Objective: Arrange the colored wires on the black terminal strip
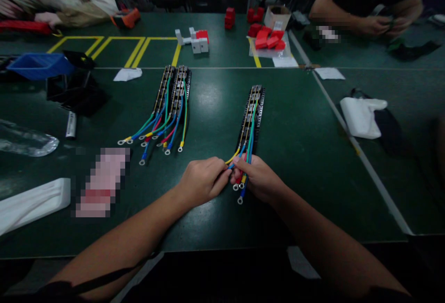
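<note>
A long black terminal strip (pixel 253 113) lies on the dark green table (pixel 295 154), with coloured wires (pixel 243 157) running from its near end. The wires are yellow, blue, green and red and end in ring lugs. My left hand (pixel 203 180) pinches the wire ends from the left with its fingers closed. My right hand (pixel 257 178) grips the same bundle from the right, and several ring lugs hang below its fingers. Two more wired strips (pixel 174 92) lie side by side to the left, their wires fanned out toward me.
A blue bin (pixel 40 65) and black parts sit at far left; clear plastic (pixel 24 141) and a white foam piece (pixel 33 201) lie near the left edge. Red and white blocks (pixel 266 36) stand at the back. Another person's hands (pixel 377 24) work at back right. A white object (pixel 361 115) lies right.
</note>
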Available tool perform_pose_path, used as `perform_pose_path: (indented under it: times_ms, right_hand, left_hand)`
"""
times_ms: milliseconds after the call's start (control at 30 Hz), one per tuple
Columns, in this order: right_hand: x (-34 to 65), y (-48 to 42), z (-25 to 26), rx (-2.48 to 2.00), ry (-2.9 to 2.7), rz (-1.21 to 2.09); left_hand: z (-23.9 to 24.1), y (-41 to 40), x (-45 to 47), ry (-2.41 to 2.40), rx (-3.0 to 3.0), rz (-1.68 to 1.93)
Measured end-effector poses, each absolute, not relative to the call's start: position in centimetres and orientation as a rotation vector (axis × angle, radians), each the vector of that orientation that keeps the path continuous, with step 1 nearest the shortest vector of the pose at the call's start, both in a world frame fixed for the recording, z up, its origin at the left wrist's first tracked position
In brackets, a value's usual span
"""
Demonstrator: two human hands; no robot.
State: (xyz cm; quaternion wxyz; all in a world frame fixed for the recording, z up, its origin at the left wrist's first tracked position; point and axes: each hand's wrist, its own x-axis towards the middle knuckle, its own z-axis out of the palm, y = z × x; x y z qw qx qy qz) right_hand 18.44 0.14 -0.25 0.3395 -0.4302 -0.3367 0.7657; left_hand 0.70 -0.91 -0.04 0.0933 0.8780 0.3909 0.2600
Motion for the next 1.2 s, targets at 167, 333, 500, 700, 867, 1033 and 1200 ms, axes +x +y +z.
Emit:
perform_pose_path:
  times_ms: [167,333,500,700,867,1033,1200]
  right_hand:
    - [18.41,0.11,-0.13,-1.113,-0.874,1.991]
    - [18.45,0.07,0.03,-1.125,-0.851,1.997]
    - [18.43,0.1,0.0,-1.121,-0.846,1.998]
    - [18.44,0.08,-0.05,-1.12,-0.849,2.003]
    - [18.44,0.1,-0.26,-1.102,-0.879,1.995]
    - [18.45,0.14,-0.22,-1.097,-0.863,2.006]
    - [18.57,0.19,-0.5,-1.082,-0.89,2.012]
  left_hand:
    - [-0.16,-0.89,0.65,1.18,2.637,0.751]
    - [-0.06,-0.87,0.77,1.225,2.672,0.712]
    - [0.11,-0.83,0.88,1.242,2.667,0.708]
    - [-0.01,-0.76,0.76,1.195,2.653,0.756]
    - [-0.02,-0.82,0.84,1.191,2.659,0.758]
    - [-0.09,-0.78,0.92,1.237,2.692,0.713]
    - [-0.01,-0.79,0.87,1.24,2.692,0.693]
